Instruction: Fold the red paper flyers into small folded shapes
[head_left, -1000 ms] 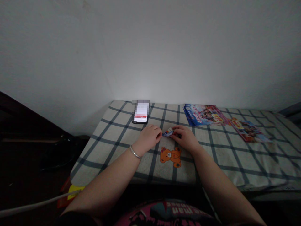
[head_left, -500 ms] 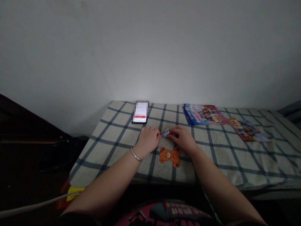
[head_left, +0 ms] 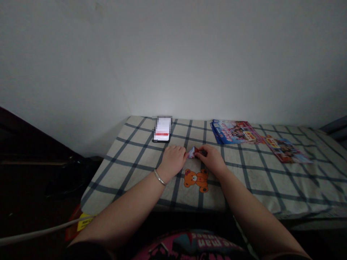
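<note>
Between my two hands is a small folded piece of printed paper [head_left: 192, 152], coloured white, blue and red. My left hand [head_left: 174, 160], with a silver bracelet at the wrist, pinches its left end. On the other end, the thumb and fingers of my right hand [head_left: 211, 158] are closed. Both hands rest low over the checked tablecloth [head_left: 130, 169], just beyond a printed orange bear [head_left: 195, 180]. My fingers cover much of the paper, so its full shape is hidden.
A phone [head_left: 162, 129] with a lit screen lies near the wall, beyond my left hand. Colourful printed leaflets [head_left: 233, 131] are stacked at the back right, and another leaflet [head_left: 288, 148] lies beside them. A pale cable [head_left: 40, 233] crosses the lower left.
My left hand has shifted slightly right, towards my right hand. The paper between them now looks more compact and shows a paler face. Phone and leaflets stay put.
</note>
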Available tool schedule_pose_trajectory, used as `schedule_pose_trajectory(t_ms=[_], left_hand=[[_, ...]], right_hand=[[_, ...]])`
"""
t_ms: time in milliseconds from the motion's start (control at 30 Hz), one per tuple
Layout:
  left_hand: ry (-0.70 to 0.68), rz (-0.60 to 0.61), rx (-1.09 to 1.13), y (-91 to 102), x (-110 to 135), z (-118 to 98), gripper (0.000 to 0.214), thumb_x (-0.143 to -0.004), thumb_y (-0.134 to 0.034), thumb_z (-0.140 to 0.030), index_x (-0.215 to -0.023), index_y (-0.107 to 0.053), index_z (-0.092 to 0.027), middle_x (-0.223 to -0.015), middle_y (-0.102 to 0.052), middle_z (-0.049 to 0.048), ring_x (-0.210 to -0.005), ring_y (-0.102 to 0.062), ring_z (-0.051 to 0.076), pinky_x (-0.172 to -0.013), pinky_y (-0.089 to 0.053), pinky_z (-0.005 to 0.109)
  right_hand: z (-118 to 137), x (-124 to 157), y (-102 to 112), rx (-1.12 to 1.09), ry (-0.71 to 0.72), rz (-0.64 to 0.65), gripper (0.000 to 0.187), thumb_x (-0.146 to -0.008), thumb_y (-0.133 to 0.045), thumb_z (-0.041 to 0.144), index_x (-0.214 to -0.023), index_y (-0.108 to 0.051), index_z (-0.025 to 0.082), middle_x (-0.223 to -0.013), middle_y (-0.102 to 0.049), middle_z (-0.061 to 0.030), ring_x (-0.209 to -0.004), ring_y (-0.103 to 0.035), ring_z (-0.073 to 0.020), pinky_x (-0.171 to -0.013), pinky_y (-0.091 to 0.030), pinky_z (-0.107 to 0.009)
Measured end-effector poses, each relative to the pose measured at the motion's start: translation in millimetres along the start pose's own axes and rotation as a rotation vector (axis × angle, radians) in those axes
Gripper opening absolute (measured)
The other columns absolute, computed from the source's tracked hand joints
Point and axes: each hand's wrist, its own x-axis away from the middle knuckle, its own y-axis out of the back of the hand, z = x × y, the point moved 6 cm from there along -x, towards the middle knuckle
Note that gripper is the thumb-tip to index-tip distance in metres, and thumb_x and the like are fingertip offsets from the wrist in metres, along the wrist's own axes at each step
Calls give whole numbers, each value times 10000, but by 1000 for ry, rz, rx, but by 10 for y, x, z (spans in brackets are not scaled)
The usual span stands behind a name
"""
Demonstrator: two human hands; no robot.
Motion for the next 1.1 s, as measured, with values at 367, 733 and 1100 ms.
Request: schedule_pose_trajectory(t_ms=[367,733,1100], left_hand=[[-38,31,-14,-66,-16,-27,222,-943,-530,-309,-842,-622,-134,-793,-655,88,-812,-618,235,-728,-419,362],[-130,28,1,-5,-5,-127,212,-959,-497,-232,-1136,-614,-231,-984,-615,49,-917,-570,218,-767,-429,357],[-208,-34,25,35,11,-202,248,-965,-498,-321,-1116,-640,-184,-1175,-637,61,-985,-540,222,-829,-420,379]], right_hand=[[25,-4,17,15,-111,8,73,-793,-682,294,-781,-677,222,-796,-691,-23,-732,-610,-186,-632,-406,-293],[76,2,-25,56,-31,16,54,-832,-645,248,-855,-673,208,-863,-685,-31,-826,-613,-190,-733,-434,-300],[67,19,61,-60,127,48,94,-855,-655,277,-876,-727,220,-863,-670,-30,-817,-616,-164,-752,-466,-285]])
